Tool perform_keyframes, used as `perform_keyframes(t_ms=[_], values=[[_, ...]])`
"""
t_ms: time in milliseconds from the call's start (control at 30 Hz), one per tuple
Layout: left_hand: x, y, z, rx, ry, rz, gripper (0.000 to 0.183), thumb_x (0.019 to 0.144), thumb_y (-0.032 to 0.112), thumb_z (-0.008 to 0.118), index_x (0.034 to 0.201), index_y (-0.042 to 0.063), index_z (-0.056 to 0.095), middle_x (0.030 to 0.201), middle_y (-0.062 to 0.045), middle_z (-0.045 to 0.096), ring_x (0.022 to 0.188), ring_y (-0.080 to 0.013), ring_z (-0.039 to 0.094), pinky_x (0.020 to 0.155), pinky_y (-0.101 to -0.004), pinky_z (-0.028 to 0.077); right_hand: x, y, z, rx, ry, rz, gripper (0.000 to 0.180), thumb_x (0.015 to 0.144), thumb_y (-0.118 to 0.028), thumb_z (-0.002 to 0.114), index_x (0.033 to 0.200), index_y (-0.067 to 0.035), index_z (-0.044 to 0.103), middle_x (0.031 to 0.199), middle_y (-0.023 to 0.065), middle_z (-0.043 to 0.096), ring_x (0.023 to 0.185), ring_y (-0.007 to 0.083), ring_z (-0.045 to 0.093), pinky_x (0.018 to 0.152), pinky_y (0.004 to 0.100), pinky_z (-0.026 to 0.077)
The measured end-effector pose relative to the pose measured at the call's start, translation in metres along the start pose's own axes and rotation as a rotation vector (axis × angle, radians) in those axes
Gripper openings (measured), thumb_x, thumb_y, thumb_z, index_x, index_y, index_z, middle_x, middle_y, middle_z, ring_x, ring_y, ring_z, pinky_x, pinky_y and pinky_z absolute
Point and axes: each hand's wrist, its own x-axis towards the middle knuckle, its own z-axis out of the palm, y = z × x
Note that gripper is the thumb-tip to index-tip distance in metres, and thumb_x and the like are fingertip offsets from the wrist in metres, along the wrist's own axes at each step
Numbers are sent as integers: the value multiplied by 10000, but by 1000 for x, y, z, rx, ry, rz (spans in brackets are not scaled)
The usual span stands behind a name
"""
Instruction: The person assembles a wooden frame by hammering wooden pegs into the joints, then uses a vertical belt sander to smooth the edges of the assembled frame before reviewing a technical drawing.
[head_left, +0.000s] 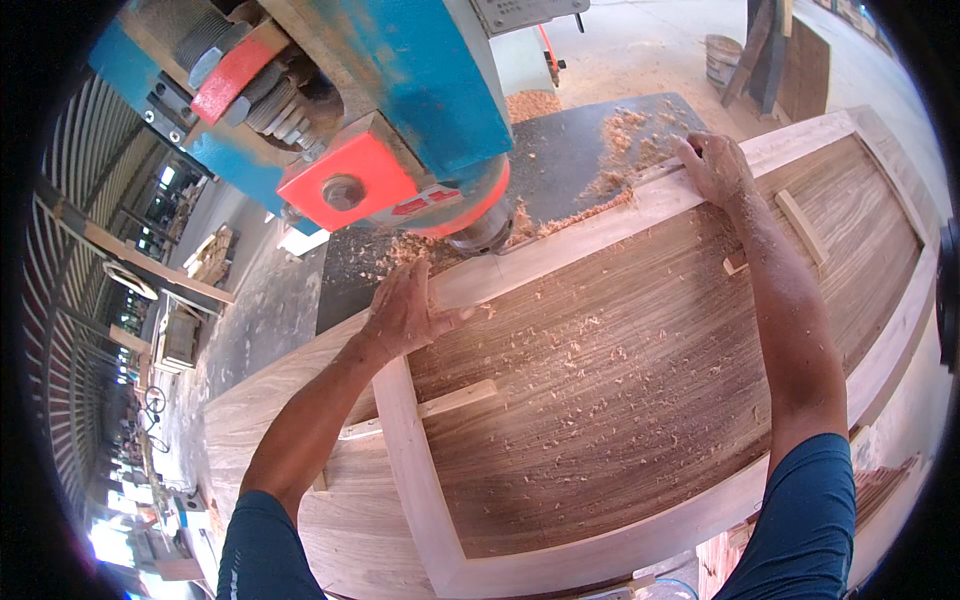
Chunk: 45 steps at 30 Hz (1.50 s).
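Observation:
A pale wooden frame (517, 274) lies on a wood-grain panel (600, 405) strewn with shavings. At the frame's near-left corner of the far rail, my left hand (405, 311) grips the wood, its thumb pointing inward over the panel. Farther right, my right hand (716, 169) is curled over the outer edge of that same rail. Between both hands, the round metal spindle head (484, 234) of a blue and red overhead router (435, 97) hangs right at the rail. Its cutter is hidden from me.
Wood shavings (626, 135) cover part of the dark machine table (562, 142). Small wooden strips (802, 225) and a batten (461, 397) rest on the panel. A bucket (722, 60) stands on the floor beyond. Stacked timber (210, 251) is at far left.

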Motion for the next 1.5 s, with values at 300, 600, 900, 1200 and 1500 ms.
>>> perform_keyframes(t_ms=[300, 600, 900, 1200, 1500], values=[[-2, 4, -5, 18, 23, 2, 804, 718, 551, 741, 1141, -80, 479, 1059, -237, 556, 1044, -387, 545, 925, -484, 430, -2, -1, 6, 43, 56, -22, 511, 946, -454, 517, 931, 18, 712, 866, 215, 704, 824, 334, 682, 803, 445, 499], [4, 2, -6, -20, -67, -24, 860, 731, 541, 724, 1244, -85, 432, 1151, -275, 526, 1143, -407, 513, 974, -511, 395, 2, 8, 3, 64, 58, -48, 492, 949, -442, 517, 957, 10, 710, 890, 226, 696, 860, 351, 672, 822, 424, 498], [16, -2, -9, -27, 1, 55, 905, 716, 562, 741, 1224, -128, 450, 1153, -298, 549, 1127, -420, 538, 954, -511, 426, -4, 3, 1, 82, 83, -25, 484, 940, -426, 541, 881, 33, 684, 809, 232, 664, 788, 358, 649, 762, 432, 479], [30, -2, -30, -71, -122, 9, 889, 701, 477, 787, 1286, -79, 414, 1225, -285, 522, 1163, -432, 510, 977, -520, 407, -12, 3, -2, 76, 114, -53, 447, 935, -391, 567, 836, 32, 671, 803, 229, 646, 781, 362, 642, 747, 426, 480], [34, -15, -12, -1, 48, 150, 757, 663, 501, 805, 1044, -68, 482, 1009, -248, 562, 951, -389, 568, 849, -481, 462, -21, 0, -8, 121, 113, 6, 429, 935, -354, 570, 802, 46, 647, 795, 213, 629, 770, 345, 635, 718, 416, 474]])
